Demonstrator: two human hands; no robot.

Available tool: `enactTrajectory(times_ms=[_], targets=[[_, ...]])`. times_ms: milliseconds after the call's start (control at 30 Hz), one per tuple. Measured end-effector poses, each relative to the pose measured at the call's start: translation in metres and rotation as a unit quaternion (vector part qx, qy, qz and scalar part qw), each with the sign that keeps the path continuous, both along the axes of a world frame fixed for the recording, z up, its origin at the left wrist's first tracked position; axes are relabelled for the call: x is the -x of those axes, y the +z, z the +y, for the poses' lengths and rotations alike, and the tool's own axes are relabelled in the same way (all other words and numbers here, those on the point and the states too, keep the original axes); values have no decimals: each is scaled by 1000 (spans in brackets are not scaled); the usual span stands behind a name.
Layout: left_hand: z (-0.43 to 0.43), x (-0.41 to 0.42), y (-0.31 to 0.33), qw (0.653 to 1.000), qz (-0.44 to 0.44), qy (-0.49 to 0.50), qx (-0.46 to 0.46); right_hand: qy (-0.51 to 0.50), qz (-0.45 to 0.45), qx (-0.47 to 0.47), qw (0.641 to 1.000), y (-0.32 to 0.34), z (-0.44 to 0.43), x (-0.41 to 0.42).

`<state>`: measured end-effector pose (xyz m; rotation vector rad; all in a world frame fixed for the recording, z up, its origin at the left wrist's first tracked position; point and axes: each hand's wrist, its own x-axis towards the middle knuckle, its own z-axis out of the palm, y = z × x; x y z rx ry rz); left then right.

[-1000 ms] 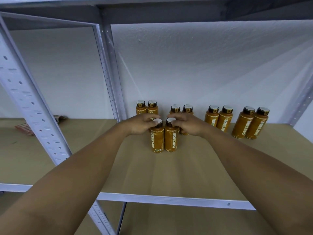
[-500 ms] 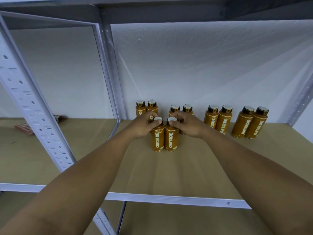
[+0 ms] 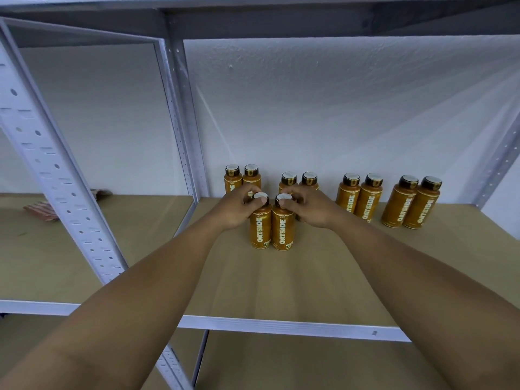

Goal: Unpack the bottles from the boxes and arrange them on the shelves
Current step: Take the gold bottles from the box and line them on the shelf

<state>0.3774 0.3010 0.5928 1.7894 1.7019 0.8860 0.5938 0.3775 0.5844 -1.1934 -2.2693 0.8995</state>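
Observation:
Two golden-brown OATSIDE bottles stand upright side by side on the brown shelf board point(image 3: 309, 277). My left hand point(image 3: 236, 208) grips the cap and neck of the left front bottle point(image 3: 260, 229). My right hand point(image 3: 309, 206) grips the cap of the right front bottle point(image 3: 282, 230). Behind them, along the white wall, stand several more identical bottles in pairs: one pair point(image 3: 242, 177) partly hidden by my left hand, another pair point(image 3: 299, 180) behind my right hand, a third pair point(image 3: 361, 197) and a fourth pair point(image 3: 412, 202) further right.
A perforated grey metal upright point(image 3: 56, 175) slants across the left foreground and another post point(image 3: 183, 122) stands at the back. The shelf's metal front rail point(image 3: 281, 325) runs across below my arms. A reddish packet point(image 3: 42, 209) lies on the neighbouring shelf at left.
Both hands have pushed the two front bottles slightly further back on the shelf, and the left bottle has turned so its label faces me.

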Motion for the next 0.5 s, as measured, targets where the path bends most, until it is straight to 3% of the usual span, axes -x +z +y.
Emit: enactTrajectory(times_ms=[300, 500], targets=[[-19, 2, -24, 997, -48, 58, 35, -51, 19, 20, 998, -5, -31, -8], [-60, -9, -65, 993, -43, 97, 43, -113, 13, 38, 993, -54, -66, -23]])
